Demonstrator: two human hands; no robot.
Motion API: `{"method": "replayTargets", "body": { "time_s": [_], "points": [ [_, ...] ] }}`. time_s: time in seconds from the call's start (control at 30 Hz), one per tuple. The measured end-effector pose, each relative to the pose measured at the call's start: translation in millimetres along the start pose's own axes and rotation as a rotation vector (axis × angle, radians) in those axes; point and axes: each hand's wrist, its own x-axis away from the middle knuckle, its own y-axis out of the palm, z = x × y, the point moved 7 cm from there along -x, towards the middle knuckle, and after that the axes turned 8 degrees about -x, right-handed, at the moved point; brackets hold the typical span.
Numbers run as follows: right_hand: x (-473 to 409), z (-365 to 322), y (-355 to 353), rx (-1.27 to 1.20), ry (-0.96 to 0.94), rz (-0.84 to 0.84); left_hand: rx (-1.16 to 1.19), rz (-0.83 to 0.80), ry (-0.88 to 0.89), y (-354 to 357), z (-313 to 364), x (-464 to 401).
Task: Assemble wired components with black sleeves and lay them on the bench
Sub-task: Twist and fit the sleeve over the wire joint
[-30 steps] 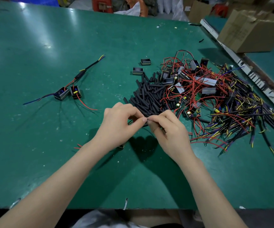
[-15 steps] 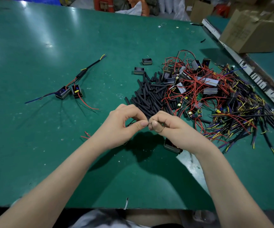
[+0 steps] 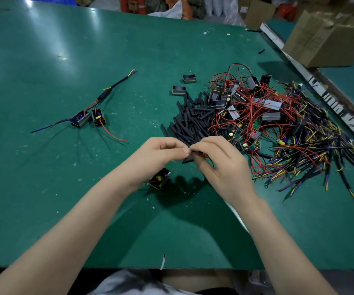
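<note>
My left hand (image 3: 157, 156) and my right hand (image 3: 218, 160) meet fingertip to fingertip above the green bench (image 3: 44, 188). Both pinch thin red wires (image 3: 201, 154) between them. A small black component (image 3: 159, 178) with a yellow part hangs under my left wrist, just over the bench. Behind my hands lies a heap of black sleeves (image 3: 191, 122). To the right is a tangled pile of wired components (image 3: 278, 124) with red, yellow and purple leads. At the left lie two sleeved components (image 3: 88, 119), side by side on the bench.
Two empty black housings (image 3: 179, 90) (image 3: 189, 78) sit behind the sleeve heap. A cardboard box (image 3: 329, 37) stands at the back right, beyond a metal rail (image 3: 320, 90). A white scrap (image 3: 162, 261) lies at the bench's near edge.
My hands have stayed together while my right hand turned over the wires. The black component, under my right hand before, now hangs beneath my left wrist.
</note>
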Motion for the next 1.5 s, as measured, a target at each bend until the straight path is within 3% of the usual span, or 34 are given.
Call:
{"method": "replayTargets", "body": {
  "time_s": [0.3,0.7,0.87,0.97,1.1,1.23,1.3,1.4,1.5],
  "points": [
    [3,2,-2,0.042,-0.093,-0.046,-0.100,-0.079,-0.234,-1,-11,-1],
    [3,8,7,-0.111,-0.041,-0.066,-0.084,-0.073,-0.193,-2,-8,-1],
    [-1,12,10,-0.179,0.125,-0.044,-0.034,0.008,-0.090,-1,-5,-3],
    [-5,21,15,-0.244,0.385,-0.069,-0.092,0.098,0.028,-4,2,-5],
    [-3,36,30,-0.635,0.850,-0.174,-0.781,0.343,0.465,-5,30,6],
    [2,37,38,-0.685,1.008,-0.345,-1.116,0.433,0.753,3,37,19],
    [0,36,37,-0.671,0.997,-0.335,-1.109,0.454,0.687,1,34,18],
    [-4,35,30,-0.621,0.876,-0.188,-0.806,0.421,0.392,-13,22,10],
    [-8,23,9,-0.368,0.568,0.012,-0.492,0.354,0.232,-23,12,2]
  ]
}}
